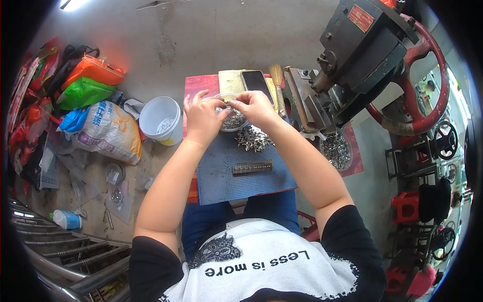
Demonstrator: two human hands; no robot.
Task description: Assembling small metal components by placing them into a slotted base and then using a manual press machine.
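Left hand (pixel 201 119) and right hand (pixel 257 108): thumbs and fingers drawn together, cannot tell what they pinch | pale round bowl (pixel 228 96) of silver metal bits: beneath hands, toward blue textured mat's (pixel 215 177) far edge | loose silver metal pile (pixel 253 139): on mat | ridged grey metal bar (pixel 252 168): mat's near half

A grey, stained concrete floor (pixel 211 45) spreads wide; red plastic stools (pixel 404 207) stand right, tubular metal rails (pixel 58 271) lower left, a white light (pixel 73 4) glaring upper left
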